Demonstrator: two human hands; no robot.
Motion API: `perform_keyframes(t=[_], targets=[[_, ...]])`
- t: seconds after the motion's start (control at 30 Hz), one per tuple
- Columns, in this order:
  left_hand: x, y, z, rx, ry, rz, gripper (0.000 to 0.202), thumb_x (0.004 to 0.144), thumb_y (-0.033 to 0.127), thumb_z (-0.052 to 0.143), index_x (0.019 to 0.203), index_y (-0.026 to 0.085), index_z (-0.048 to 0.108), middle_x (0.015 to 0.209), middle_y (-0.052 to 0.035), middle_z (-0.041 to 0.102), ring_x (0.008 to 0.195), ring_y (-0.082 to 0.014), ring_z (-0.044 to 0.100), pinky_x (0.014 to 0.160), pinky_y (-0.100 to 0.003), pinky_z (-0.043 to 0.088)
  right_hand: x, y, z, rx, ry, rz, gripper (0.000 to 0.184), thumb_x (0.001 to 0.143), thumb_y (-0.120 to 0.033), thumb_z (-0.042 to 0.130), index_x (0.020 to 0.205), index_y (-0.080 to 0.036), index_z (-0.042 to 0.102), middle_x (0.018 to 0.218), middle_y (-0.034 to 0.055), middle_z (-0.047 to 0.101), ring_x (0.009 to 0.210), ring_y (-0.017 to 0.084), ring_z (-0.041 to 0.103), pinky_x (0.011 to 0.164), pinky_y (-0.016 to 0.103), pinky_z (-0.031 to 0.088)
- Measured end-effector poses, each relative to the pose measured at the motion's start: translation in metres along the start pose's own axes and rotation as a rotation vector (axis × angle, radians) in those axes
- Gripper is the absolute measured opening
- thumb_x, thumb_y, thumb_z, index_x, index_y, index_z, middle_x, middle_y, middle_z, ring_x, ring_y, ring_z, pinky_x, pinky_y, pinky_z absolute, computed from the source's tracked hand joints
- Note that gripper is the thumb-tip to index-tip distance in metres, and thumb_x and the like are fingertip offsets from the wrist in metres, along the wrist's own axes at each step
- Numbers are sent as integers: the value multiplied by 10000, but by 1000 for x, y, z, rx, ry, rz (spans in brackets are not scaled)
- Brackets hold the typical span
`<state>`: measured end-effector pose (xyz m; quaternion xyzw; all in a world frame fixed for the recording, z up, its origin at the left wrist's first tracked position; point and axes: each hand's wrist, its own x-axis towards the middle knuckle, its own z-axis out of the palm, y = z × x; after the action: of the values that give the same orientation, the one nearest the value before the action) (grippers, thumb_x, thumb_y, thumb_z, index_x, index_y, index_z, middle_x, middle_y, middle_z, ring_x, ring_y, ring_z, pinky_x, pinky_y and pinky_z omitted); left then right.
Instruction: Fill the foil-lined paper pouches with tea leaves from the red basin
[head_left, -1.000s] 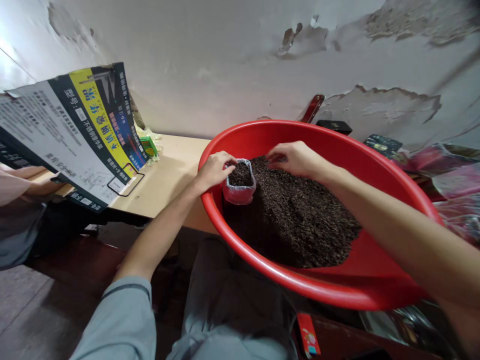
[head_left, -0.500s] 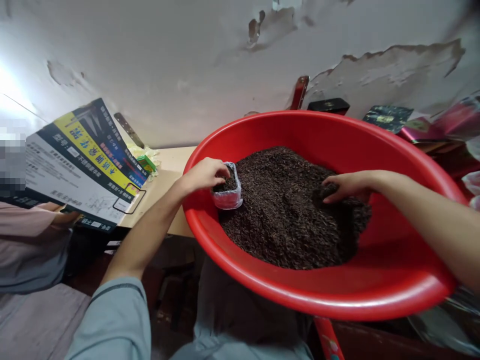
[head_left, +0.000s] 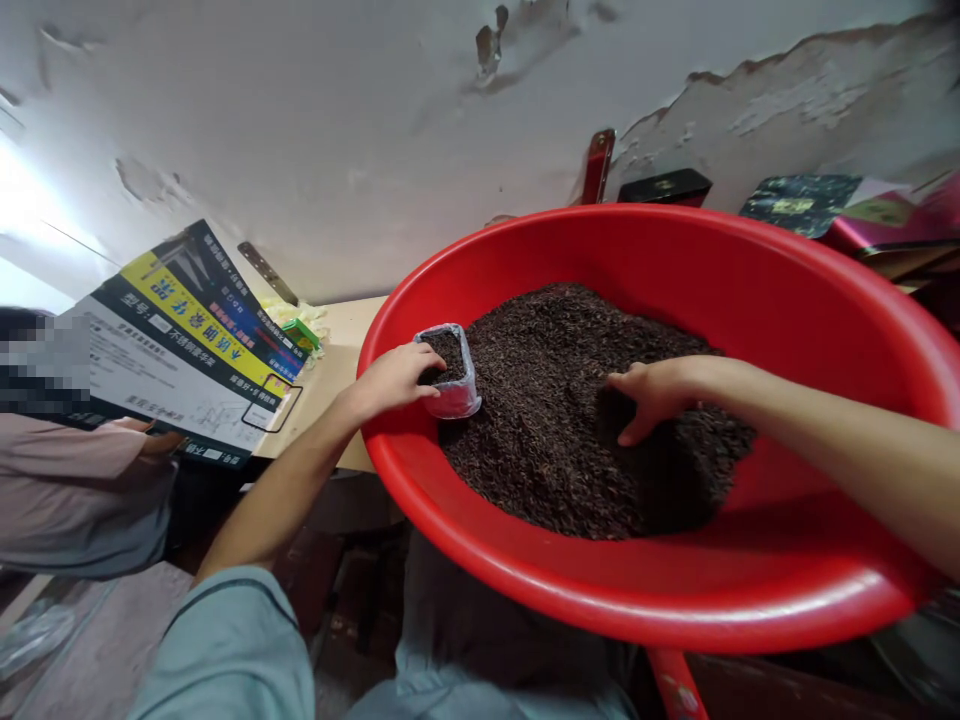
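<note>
A big red plastic basin (head_left: pixel 787 300) rests on my lap and holds a heap of dark loose tea leaves (head_left: pixel 555 430). My left hand (head_left: pixel 390 380) grips the rim of a small clear plastic pouch (head_left: pixel 454 372) that stands at the basin's left wall, partly filled with leaves. My right hand (head_left: pixel 652 395) reaches into the middle of the heap, fingers curled down into the leaves as it scoops; what lies under the fingers is hidden.
At the left another person in a pink top (head_left: pixel 82 490) holds a large printed cardboard box (head_left: pixel 187 345). A beige tabletop (head_left: pixel 341 345) with a small green packet (head_left: pixel 300 333) lies behind it. Dark tins (head_left: pixel 664 187) and coloured packets (head_left: pixel 810 205) line the peeling wall.
My right hand went from the pouch's mouth to the right side of the heap, then drew back toward the middle. The left hand has kept hold of the pouch. The view has tilted.
</note>
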<state>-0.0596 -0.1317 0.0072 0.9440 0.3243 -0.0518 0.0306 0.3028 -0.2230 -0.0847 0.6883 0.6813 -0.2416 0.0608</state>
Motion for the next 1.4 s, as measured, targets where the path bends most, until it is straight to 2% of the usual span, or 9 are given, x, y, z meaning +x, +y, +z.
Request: perform_keyframes(t=[0.17,0.3,0.43,0.6,0.7,0.8,0.93,1.17,1.4], targets=[[-4,3,1,35,10,11,330,905,217,735,1227,148,723,1289,-130,702,1228,-264,634,1070,-379,487,1,-12,3,-106,-197,-21,546,649,-315,877,1161,-172,751,1036,136,759,791,289,727,582,350,561],[-10,8,1,118,-36,-5,273,949,238,672,1196,163,760,1232,-126,735,1173,-272,675,1035,-379,509,1,-18,-2,-186,-124,-120,298,639,-183,866,927,-176,786,911,90,757,896,312,738,786,379,578],[-22,12,-2,117,-92,-24,381,979,297,645,1335,167,693,1329,-128,720,1215,-282,684,1057,-376,508,3,-17,-9,-218,-81,-145,286,624,-128,842,896,-209,809,853,52,764,850,287,741,784,357,564],[-24,15,6,172,-17,18,711,977,379,652,1564,50,421,1629,-226,414,1518,-317,424,1244,-440,353,6,-16,-19,-178,-9,-192,228,713,-138,752,903,-238,831,824,13,783,795,217,740,748,285,547],[-16,19,19,253,-114,52,862,953,407,682,1593,-37,314,1671,-285,259,1590,-348,260,1296,-471,248,6,-17,-24,-189,64,-209,202,765,-173,730,919,-248,837,883,18,802,860,222,751,821,289,550],[-10,23,27,298,-182,57,937,938,415,696,1598,-85,259,1662,-325,226,1593,-380,228,1295,-485,239,4,-24,-35,-171,191,-235,163,794,-213,737,914,-256,839,953,25,811,917,235,756,881,302,559],[-7,20,27,297,-182,79,906,944,435,676,1595,-63,290,1654,-315,271,1581,-381,269,1295,-490,230,6,-59,-62,-111,341,-300,180,802,-203,742,948,-231,843,997,37,807,937,233,751,920,314,562],[-16,13,36,175,8,56,787,971,412,662,1555,-39,388,1637,-307,343,1569,-374,307,1298,-496,246,39,-171,-103,101,532,-558,234,759,-147,809,980,-215,844,989,38,809,965,213,745,960,322,559],[-43,1,33,-73,175,-47,356,1024,295,577,1322,140,698,1494,-160,604,1329,-303,633,1241,-502,385,73,-215,-104,165,437,-593,347,707,-2,768,998,-176,838,1020,63,810,992,229,750,959,348,587]])
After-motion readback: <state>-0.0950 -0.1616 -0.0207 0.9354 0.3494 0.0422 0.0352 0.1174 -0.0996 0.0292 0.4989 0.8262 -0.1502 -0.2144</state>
